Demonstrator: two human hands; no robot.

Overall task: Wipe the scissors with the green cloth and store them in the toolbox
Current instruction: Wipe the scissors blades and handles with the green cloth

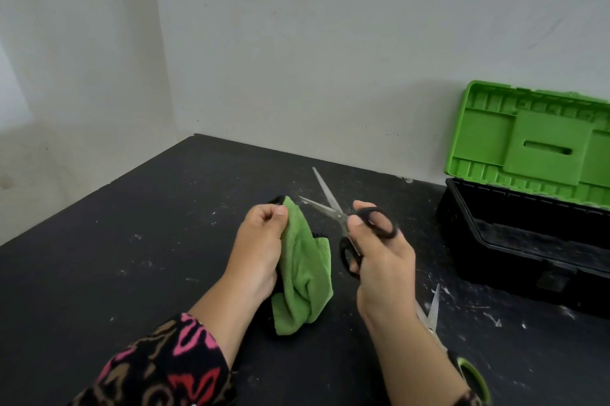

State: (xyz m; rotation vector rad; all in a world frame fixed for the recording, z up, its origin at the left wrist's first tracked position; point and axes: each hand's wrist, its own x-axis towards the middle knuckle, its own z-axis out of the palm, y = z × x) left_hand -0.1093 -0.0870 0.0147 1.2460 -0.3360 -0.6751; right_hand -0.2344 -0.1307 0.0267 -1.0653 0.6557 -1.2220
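green cloth [302,270] is hanging bunched in the left hand [260,240] grip; right hand [379,260] is holding black-handled scissors [343,220] by the loops above the tabletop [132,257], blades spread, likely for wiping. toolbox [515,273] is standing open nearby.

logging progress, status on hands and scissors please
Left hand grips green cloth. Right hand holds black-handled scissors, blades apart. Toolbox open. Second scissors on table under right forearm.
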